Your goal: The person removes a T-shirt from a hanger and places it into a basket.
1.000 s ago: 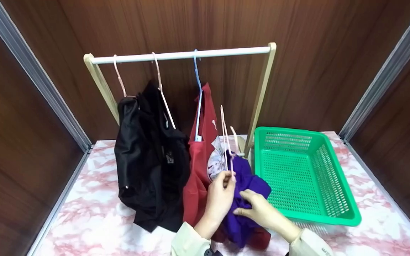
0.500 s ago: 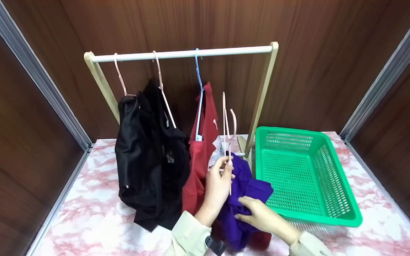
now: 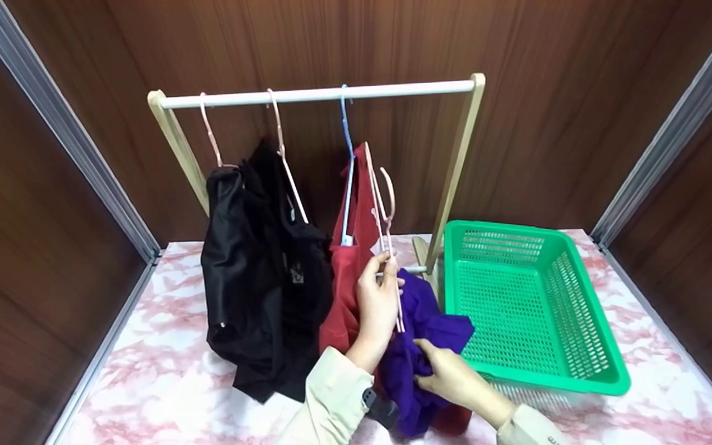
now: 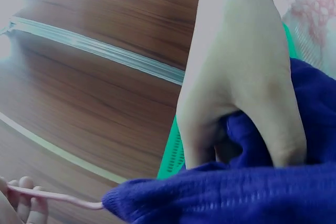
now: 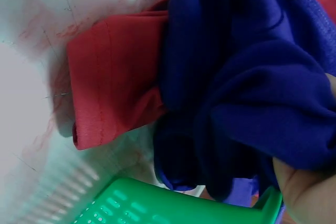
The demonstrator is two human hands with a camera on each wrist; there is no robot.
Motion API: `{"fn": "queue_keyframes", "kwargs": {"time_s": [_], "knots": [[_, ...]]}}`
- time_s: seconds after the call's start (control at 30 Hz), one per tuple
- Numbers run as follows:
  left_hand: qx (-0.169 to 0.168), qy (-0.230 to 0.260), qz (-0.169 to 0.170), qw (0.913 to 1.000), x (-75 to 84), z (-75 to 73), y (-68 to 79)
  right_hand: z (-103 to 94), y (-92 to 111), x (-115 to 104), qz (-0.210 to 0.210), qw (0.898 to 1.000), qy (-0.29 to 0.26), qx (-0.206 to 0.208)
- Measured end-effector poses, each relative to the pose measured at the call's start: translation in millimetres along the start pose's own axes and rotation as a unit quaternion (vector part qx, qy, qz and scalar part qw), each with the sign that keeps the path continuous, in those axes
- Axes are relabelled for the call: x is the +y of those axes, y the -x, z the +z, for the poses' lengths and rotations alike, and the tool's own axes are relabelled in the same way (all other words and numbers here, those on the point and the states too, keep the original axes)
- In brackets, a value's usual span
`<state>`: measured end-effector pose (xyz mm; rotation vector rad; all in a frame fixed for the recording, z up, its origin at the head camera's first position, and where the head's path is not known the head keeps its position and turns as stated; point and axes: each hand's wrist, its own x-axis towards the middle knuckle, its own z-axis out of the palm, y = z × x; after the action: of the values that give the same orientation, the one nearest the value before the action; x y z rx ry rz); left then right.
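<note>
My left hand (image 3: 378, 303) pinches a pale pink clothes hanger (image 3: 391, 201), whose hook points upward. A purple garment (image 3: 427, 303) hangs bunched beside it, and the hanger's lower end reaches its neck area. My right hand (image 3: 449, 377) grips the purple cloth from the right. In the left wrist view, the hanger (image 4: 79, 201) runs into the edge of the purple garment (image 4: 210, 192), with the right hand (image 4: 247, 72) reaching behind that edge. Purple folds fill much of the right wrist view, and the right hand (image 5: 307, 190) shows only at its edge.
A rack with a white rod (image 3: 405, 90) stands behind. From it hang black garments (image 3: 232, 259) on pink hangers and a red garment (image 3: 345, 278) on a blue hanger (image 3: 348, 185). A green basket (image 3: 597, 334) sits at the right, close to my right hand.
My left hand has risen, lifting the pink hanger up and slightly left, and more of its lower part shows beside the purple garment. My right hand has barely moved on the cloth.
</note>
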<state>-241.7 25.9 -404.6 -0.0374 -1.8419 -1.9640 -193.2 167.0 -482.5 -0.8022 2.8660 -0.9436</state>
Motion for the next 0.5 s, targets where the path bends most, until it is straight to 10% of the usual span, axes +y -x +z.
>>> {"fn": "queue_keyframes", "kwargs": {"time_s": [0.23,0.5], "knots": [[0.052,0.06,-0.023,0.9966,1.3,1.4,-9.8,5.5,3.0,-4.1,0.031,0.998,0.05,-0.012],[0.039,0.075,-0.037,0.9958,9.4,-2.2,-15.9,19.1,1.5,-11.2,0.084,0.991,0.052,0.086]]}}
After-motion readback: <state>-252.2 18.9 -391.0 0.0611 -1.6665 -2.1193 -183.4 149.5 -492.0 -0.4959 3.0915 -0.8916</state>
